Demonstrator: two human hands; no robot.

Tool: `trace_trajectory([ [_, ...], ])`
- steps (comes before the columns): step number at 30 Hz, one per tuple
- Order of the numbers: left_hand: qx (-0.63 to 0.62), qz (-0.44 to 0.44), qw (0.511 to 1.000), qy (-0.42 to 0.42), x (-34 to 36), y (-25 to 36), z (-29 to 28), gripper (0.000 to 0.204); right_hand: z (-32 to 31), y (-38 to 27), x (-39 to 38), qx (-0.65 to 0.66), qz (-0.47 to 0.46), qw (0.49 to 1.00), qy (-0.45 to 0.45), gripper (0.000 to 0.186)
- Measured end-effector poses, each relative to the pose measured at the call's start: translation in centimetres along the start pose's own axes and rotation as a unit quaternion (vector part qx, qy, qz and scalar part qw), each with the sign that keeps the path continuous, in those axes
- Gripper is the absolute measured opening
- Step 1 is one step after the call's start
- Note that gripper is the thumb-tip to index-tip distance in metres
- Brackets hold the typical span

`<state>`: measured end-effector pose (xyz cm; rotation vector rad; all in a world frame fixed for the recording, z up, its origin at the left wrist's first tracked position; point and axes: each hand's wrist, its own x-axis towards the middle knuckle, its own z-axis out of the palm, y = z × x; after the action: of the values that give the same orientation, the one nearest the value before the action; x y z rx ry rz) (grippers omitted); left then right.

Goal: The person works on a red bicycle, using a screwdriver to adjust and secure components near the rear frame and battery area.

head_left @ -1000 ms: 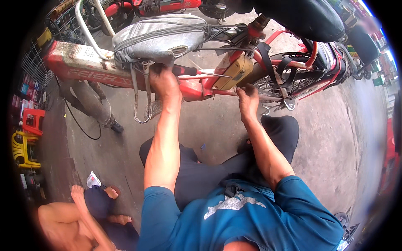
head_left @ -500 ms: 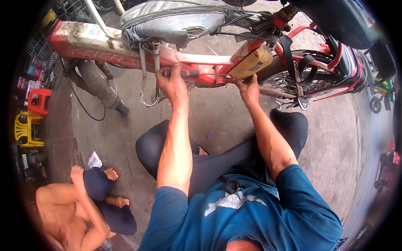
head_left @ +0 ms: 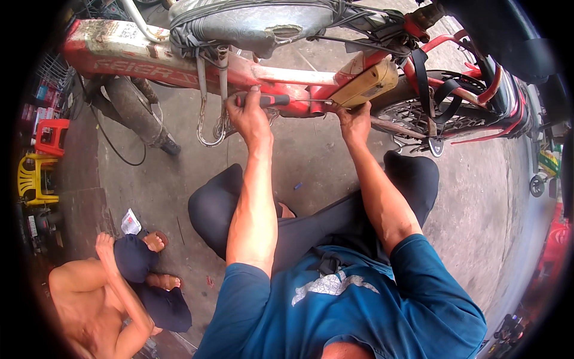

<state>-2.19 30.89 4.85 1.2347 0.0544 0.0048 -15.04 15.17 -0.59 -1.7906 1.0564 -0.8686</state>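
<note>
My left hand [head_left: 249, 121] is closed around the red and black handle of a screwdriver [head_left: 273, 100]. Its thin shaft points right along the red lower frame of an electric bike [head_left: 239, 70], the tip close to my right fingers. My right hand [head_left: 356, 124] is closed at the lower end of a worn yellow case [head_left: 366, 85], which sits slanted against the frame in front of the rear wheel. What lies between my right thumb and fingers is mostly hidden. A bent metal rack [head_left: 203, 110] hangs from the frame beside my left hand.
A grey, cable-wrapped cover [head_left: 251, 27] lies over the frame. The front wheel [head_left: 134, 106] is to the left, the rear wheel [head_left: 412, 110] to the right. Another person [head_left: 101, 299] sits low at left, near a yellow chair [head_left: 37, 179] and red stool [head_left: 51, 136].
The view has shifted slightly, so the bike sits a little differently in the picture. The screwdriver is tilted slightly more; both hands keep their places at the frame and case.
</note>
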Motion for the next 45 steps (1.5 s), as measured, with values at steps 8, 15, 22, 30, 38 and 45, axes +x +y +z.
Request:
trace_trajectory([
  [8, -0.045, 0.001, 0.994, -0.098, 0.3, 1.2, -0.7, 0.02, 0.1, 0.4, 0.1, 0.021, -0.015, 1.0, 0.009, 0.06],
  [15, -0.042, -0.076, 0.972, -0.219, 1.6, 2.7, -1.7, 0.023, -0.1, -0.3, -0.3, 0.025, 0.001, 1.0, -0.002, 0.058],
  [22, 0.118, -0.083, 0.977, -0.156, 1.3, 3.7, -0.5, 0.026, -0.3, 0.1, -0.8, 0.046, -0.014, 0.999, 0.014, 0.054],
  [30, 0.036, 0.016, 0.987, -0.156, 1.4, 1.7, -1.5, 0.021, 0.7, -7.9, -5.1, -0.032, -0.355, 0.933, -0.057, 0.038],
  [38, -0.008, -0.065, 0.986, -0.155, 1.0, 2.6, -1.4, 0.025, 5.1, -10.9, -2.1, -0.18, -0.441, 0.852, -0.216, 0.044],
  [45, 0.248, 0.122, 0.96, -0.038, -0.6, 1.9, 0.0, 0.03, 5.9, -10.3, -1.6, -0.227, -0.406, 0.861, -0.204, 0.03],
])
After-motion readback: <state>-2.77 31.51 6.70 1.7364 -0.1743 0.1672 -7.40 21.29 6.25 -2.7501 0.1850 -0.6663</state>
